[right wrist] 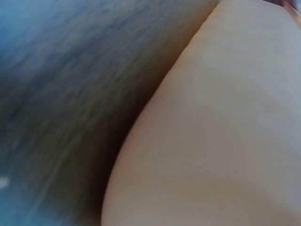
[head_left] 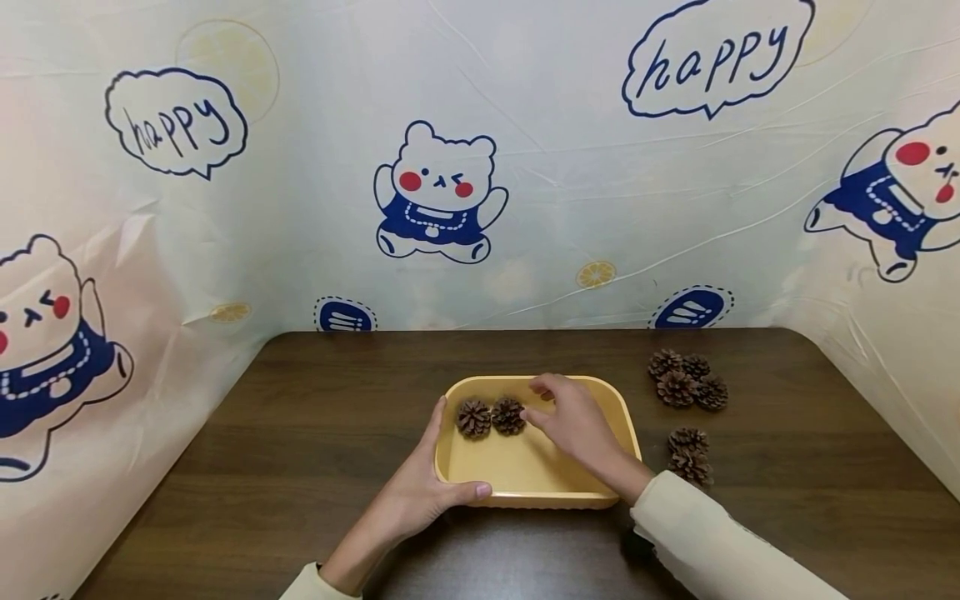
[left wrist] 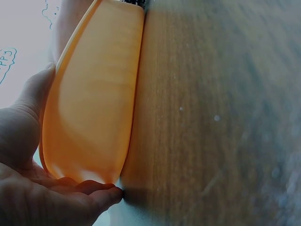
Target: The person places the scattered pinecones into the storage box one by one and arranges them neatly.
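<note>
A yellow rectangular tray [head_left: 525, 479] sits on the table. My left hand [head_left: 423, 492] grips its left end, with the thumb over the near rim and the fingers along the side wall. In the left wrist view those fingers [left wrist: 101, 200] curl against the tray's end. Two brown pine cones, a left one [head_left: 474, 418] and a right one [head_left: 509, 416], lie side by side in the tray's far left part. My right hand [head_left: 573, 417] reaches in over the right rim, thumb and forefinger spread beside the right pine cone. A blurred pale surface fills much of the right wrist view.
On the dark wooden table [head_left: 337, 400], right of the tray, several pine cones [head_left: 677, 388] cluster towards the back. Two more pine cones [head_left: 689, 456] lie closer, near my right forearm. A printed sheet [head_left: 555, 192] hangs behind the table and along its sides.
</note>
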Motion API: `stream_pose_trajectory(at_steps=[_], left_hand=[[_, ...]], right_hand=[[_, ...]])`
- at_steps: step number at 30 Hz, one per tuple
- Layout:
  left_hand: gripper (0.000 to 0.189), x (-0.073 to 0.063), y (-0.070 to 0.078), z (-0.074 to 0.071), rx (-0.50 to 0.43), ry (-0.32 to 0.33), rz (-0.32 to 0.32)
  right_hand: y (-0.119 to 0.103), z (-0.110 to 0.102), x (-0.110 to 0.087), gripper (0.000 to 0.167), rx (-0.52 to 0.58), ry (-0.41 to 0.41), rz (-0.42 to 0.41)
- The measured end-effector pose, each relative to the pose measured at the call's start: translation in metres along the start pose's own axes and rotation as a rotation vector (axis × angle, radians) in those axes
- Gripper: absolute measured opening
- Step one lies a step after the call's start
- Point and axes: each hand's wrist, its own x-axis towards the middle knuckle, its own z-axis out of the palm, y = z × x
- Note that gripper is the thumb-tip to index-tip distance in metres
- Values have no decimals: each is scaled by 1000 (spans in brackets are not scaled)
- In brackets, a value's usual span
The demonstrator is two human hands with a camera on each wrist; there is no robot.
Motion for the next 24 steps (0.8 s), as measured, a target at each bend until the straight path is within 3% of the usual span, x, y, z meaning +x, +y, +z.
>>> stream_pose_trajectory(at_steps=[18, 24], left_hand=[[137, -1, 0, 0, 27, 8, 26], [137, -1, 0, 0, 32, 14, 36]], right_hand=[[13, -38, -14, 36, 47, 38, -48], [20, -49, -17, 38, 52, 51, -31]])
